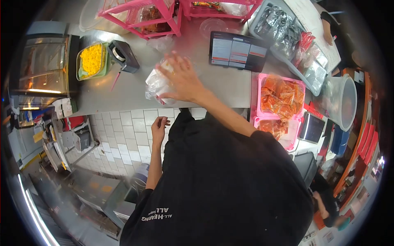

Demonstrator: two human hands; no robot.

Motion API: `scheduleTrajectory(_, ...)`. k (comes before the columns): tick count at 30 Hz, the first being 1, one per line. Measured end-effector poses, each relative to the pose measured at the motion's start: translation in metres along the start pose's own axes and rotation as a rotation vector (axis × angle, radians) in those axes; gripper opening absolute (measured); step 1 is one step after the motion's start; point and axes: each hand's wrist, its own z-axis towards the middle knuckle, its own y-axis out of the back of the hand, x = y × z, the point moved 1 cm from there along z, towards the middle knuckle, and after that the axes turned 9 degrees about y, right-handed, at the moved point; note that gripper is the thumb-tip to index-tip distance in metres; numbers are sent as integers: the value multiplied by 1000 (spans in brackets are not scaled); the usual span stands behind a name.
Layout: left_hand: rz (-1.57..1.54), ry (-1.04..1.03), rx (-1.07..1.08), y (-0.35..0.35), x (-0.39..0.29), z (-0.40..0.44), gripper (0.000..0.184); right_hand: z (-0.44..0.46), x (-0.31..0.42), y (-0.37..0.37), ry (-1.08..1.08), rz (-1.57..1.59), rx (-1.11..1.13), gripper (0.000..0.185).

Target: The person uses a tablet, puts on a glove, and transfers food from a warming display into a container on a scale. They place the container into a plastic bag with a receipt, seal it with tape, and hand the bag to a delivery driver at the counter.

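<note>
My right hand (182, 80) reaches across the steel counter with its fingers spread, slightly blurred. Its palm is over a white plastic bag (156, 85) and seems to rest on it; the bag's contents are hidden. Down in front of the counter edge hangs my left hand (159, 128), its fingers loosely bent and nothing visible in it. Beyond the bag, a clear crumpled plastic piece (162, 42) lies on the counter. To its left stands a black tape dispenser (124, 57), and a pink pen (116, 80) lies near it.
A tub of yellow food (92, 60) sits at left. Pink racks (141, 16) stand behind, a tablet (238, 51) to the right. Pink baskets (260, 107) hold orange packets; a grey tray (262, 16) holds bagged items. At far right are a co-worker's hand (327, 37) and another person (324, 201).
</note>
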Motion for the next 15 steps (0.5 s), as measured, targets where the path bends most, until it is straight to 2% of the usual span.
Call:
scheduleTrajectory(1, -7, -34, 6, 6, -9, 0, 30, 7, 2, -7, -3, -19, -15, 66)
scheduleTrajectory(3, -40, -26, 54, 16, -19, 8, 31, 13, 2, -29, 70, -171, 30, 44)
scheduleTrajectory(4, -68, -27, 87, 20, -23, 14, 32, 14, 2, -35, 66, -197, 16, 44)
scheduleTrajectory(6, -149, -9, 165, 20, -29, 25, 39, 9, 5, -41, 96, -77, -82, 25)
scheduleTrajectory(10, -347, 27, 290, 12, -29, 49, 53, -19, 33, -33, 26, -185, -190, 22)
scheduleTrajectory(12, -523, 166, 336, 2, -21, 57, 56, -44, 52, -26, -67, -187, -249, 25)
scheduleTrajectory(14, -489, 134, 371, -7, -36, 41, 62, -72, 86, -9, -113, -225, -310, 29)
scheduleTrajectory(15, -540, 210, 386, -11, -41, 32, 66, -89, 103, 0, -165, -247, -357, 31)
